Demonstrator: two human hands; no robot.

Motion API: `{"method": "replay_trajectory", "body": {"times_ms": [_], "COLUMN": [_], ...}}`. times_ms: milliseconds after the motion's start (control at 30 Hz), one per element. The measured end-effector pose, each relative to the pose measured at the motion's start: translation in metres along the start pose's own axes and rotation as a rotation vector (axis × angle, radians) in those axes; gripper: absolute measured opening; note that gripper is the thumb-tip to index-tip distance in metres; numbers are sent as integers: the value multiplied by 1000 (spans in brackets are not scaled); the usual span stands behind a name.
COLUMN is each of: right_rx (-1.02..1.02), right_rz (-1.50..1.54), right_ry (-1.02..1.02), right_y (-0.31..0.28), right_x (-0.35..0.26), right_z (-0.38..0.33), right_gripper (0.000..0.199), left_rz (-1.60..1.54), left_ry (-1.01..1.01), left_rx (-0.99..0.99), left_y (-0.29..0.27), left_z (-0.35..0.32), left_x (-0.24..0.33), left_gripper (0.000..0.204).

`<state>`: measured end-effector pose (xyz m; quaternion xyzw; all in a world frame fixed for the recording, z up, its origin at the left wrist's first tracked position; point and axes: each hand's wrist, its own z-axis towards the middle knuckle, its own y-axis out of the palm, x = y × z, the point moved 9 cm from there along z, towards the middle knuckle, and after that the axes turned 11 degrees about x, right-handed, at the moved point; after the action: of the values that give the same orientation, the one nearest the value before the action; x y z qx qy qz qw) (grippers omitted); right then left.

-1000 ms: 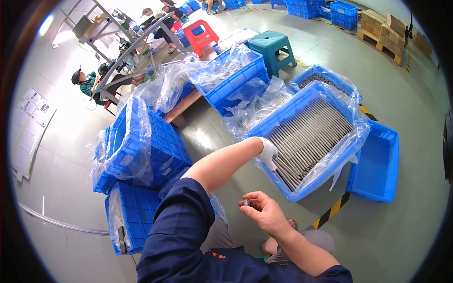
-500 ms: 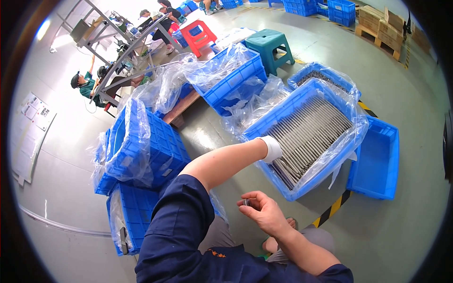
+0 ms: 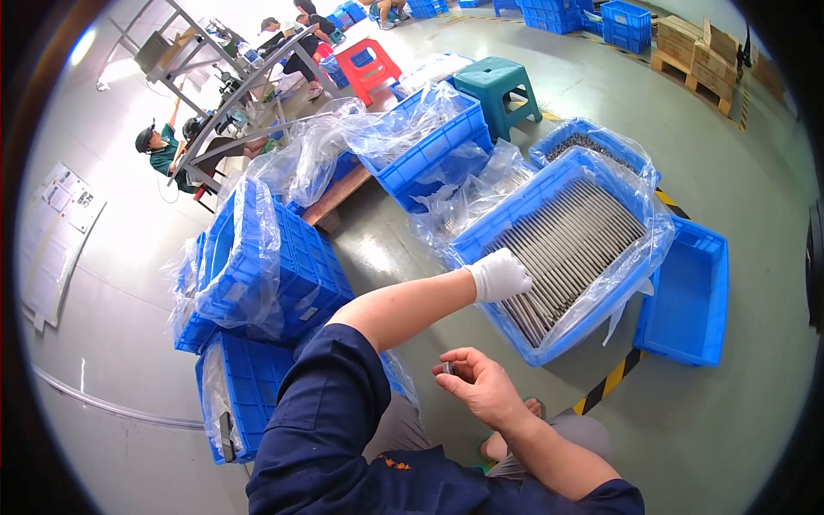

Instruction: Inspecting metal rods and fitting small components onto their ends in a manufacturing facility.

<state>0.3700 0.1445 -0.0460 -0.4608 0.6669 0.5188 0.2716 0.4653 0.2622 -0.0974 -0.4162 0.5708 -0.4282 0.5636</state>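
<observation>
My left hand [image 3: 500, 275], in a white glove, is over the near left edge of a blue crate lined with clear plastic [image 3: 468, 246]. Its fingers are curled; what they hold, if anything, is hidden. Beneath and beyond it, slim grey metal rods [image 3: 577, 245] lie side by side in closely packed rows. My bare right hand [image 3: 486, 390] is in front of my lap, closer to me than the crate. Thumb and fingers pinch a small, round, shiny metal piece [image 3: 448, 368], partly covered by the fingers.
An empty-looking blue crate [image 3: 684, 292] stands right of the rods, and a smaller one of small metal parts [image 3: 592, 142] behind. Stacked blue crates [image 3: 300, 275] are at left. A green stool [image 3: 496, 86] and red stool [image 3: 367, 69] stand farther off. People sit by a metal rack.
My left hand has come up from among the rods, so more of the glove shows. My right hand keeps its pinch in nearly the same place.
</observation>
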Motion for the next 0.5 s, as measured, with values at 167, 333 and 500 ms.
{"method": "replay_trajectory", "body": {"times_ms": [167, 333, 500], "right_rx": [-15, -17, -22], "right_rz": [-8, 8, 33], "right_ry": [-16, -2, 1], "right_y": [5, 10, 14], "right_x": [-4, 0, 1], "right_z": [0, 1, 0], "right_gripper": [26, 26, 26], "left_rz": [24, 52, -17], "left_ry": [49, 61, -141], "left_rx": [5, 16, 0], "left_y": [-9, -30, -33], "left_z": [-8, -23, -37], "left_x": [-7, -27, -53], "left_gripper": [6, 5, 8]}}
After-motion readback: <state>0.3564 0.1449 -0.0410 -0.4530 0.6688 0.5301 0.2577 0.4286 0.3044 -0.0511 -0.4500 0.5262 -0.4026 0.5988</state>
